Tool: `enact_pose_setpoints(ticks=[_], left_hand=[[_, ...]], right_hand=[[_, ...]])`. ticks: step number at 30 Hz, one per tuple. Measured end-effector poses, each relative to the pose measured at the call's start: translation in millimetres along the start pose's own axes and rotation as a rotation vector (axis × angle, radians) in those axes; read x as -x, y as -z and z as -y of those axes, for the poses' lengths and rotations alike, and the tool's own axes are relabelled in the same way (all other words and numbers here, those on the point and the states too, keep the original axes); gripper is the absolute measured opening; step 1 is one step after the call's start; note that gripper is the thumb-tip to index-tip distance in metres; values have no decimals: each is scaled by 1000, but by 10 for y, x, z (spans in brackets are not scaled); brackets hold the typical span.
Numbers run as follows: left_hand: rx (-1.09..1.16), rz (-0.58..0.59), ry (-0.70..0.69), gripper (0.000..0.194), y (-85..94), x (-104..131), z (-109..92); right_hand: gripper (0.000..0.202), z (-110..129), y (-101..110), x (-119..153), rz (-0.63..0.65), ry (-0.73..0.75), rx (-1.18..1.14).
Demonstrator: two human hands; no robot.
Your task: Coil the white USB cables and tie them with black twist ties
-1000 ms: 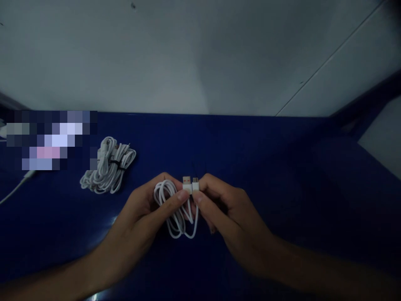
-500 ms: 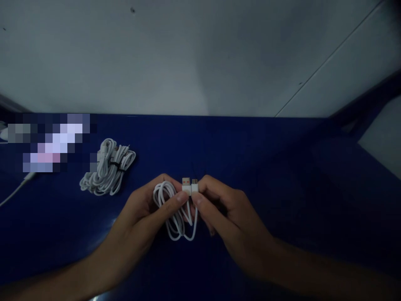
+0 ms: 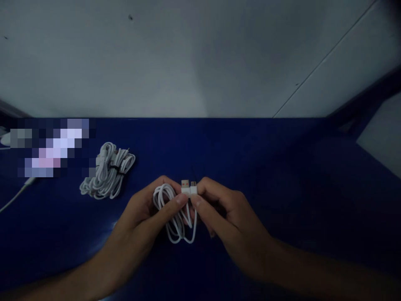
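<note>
Between my two hands is a white USB cable (image 3: 175, 225), wound in loose loops. My left hand (image 3: 147, 211) is closed around the coil, its thumb pressing on the larger USB plug (image 3: 185, 189). My right hand (image 3: 224, 211) pinches the smaller plug (image 3: 194, 188) at the cable's other end. Both plugs stand side by side, touching or nearly so, with their metal tips pointing away from me. Some of the fingers behind the cable are hidden.
A pile of bundled white cables (image 3: 108, 173), with a black tie, lies left on the blue table (image 3: 250, 159). Farther left, a pixelated bright object has a white cord (image 3: 15, 196) at its near end. A pale wall (image 3: 175, 58) stands behind the table.
The whole scene sits slightly lower in view, as from a small head movement. My hands keep the same hold on the cable and its two plugs.
</note>
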State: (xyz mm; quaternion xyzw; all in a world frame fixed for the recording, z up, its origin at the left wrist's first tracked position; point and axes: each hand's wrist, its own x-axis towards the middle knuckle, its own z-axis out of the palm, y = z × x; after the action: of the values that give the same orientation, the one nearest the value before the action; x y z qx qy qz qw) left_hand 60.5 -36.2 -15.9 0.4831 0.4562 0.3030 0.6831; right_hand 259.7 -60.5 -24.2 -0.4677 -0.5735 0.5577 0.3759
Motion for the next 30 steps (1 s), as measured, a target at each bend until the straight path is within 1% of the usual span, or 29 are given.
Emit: enact_pose_setpoints(ticks=[5,12,30], left_hand=[[3,1,3,10,10,10,-1],[7,11,-9,4,22,13,24],[-21,6,-10,9,24,13,21]], right_hand=[[33,11,-3,-19,-2,3,4],[32,5,-7,-22,0,6,-21],[32,4,-4,-22,4,23,-9]])
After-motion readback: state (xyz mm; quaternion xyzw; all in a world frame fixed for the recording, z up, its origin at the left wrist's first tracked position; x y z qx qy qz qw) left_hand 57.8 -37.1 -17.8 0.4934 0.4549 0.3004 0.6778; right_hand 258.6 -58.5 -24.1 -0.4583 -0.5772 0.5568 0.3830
